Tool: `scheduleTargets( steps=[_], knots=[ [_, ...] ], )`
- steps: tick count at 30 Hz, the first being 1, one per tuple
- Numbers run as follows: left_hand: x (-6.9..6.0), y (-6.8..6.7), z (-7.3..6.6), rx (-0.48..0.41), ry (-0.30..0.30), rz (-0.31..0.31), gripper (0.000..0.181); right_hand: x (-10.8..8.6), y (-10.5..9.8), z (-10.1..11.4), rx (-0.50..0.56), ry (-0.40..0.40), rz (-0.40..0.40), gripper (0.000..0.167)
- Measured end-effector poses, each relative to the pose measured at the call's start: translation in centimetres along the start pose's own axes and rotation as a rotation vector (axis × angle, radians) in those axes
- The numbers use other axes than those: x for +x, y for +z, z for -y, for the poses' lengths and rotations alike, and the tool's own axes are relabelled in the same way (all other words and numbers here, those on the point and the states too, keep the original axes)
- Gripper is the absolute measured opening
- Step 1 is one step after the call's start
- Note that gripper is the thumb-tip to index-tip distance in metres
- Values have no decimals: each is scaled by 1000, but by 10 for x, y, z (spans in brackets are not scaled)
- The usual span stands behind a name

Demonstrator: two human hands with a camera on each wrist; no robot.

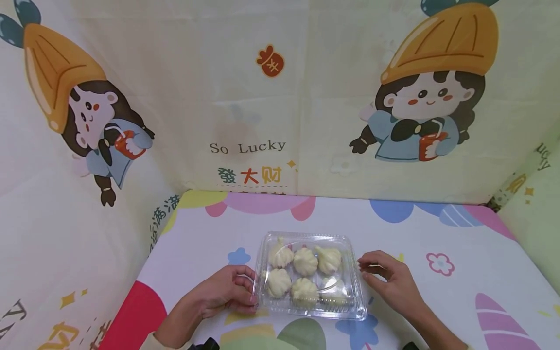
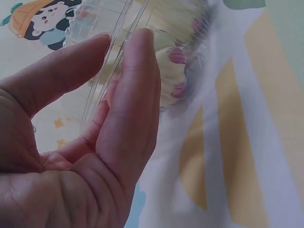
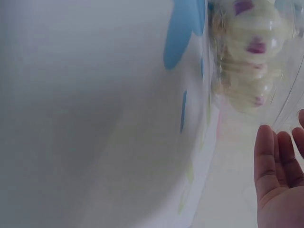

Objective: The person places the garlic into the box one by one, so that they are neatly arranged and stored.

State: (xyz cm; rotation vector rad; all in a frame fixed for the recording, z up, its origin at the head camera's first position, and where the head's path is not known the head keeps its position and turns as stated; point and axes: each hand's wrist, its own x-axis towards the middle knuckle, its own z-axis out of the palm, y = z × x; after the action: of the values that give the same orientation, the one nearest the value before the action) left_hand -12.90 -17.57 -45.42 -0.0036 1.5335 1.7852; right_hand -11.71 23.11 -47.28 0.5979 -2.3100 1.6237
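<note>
A clear lidded plastic box (image 1: 310, 313) rests on the table, holding several pale, ridged, garlic-shaped pieces (image 1: 305, 261). Purple patches show on these pieces (image 3: 256, 45) in the right wrist view. My left hand (image 1: 227, 291) is at the box's left edge, its fingers slightly bent. In the left wrist view, a gap separates the thumb (image 2: 71, 71) from the fingers (image 2: 135, 95), and the box's rim shows beyond. My right hand (image 1: 391, 282) is beside the right edge, fingers loosely extended with tips close to the box; whether they touch it I cannot tell.
A white tablecloth (image 1: 411, 248) with coloured shapes covers the table. Printed cloth (image 1: 323, 116) with cartoon figures hangs behind it and along both sides. The lid lies flat over the box.
</note>
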Motion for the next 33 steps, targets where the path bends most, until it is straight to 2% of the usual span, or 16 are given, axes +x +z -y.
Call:
scheduleTargets(
  steps=[5,9,15,20,25,33],
  knots=[
    [1,3,-1,26,-1,-10,35,-8,0,8,-27,177,17,31],
    [2,6,-2,48,1,-27,37,-14,0,12,-1,269,37,34],
    [1,7,-1,68,0,-45,39,-22,-3,13,84,315,162,44],
    [1,7,0,78,-4,-30,38,-28,-7,14,219,365,264,54],
    [0,7,0,85,-10,-2,35,-31,-7,15,358,401,307,66],
    [0,10,-2,99,-45,5,32,-32,-7,14,531,455,376,70]
  ],
)
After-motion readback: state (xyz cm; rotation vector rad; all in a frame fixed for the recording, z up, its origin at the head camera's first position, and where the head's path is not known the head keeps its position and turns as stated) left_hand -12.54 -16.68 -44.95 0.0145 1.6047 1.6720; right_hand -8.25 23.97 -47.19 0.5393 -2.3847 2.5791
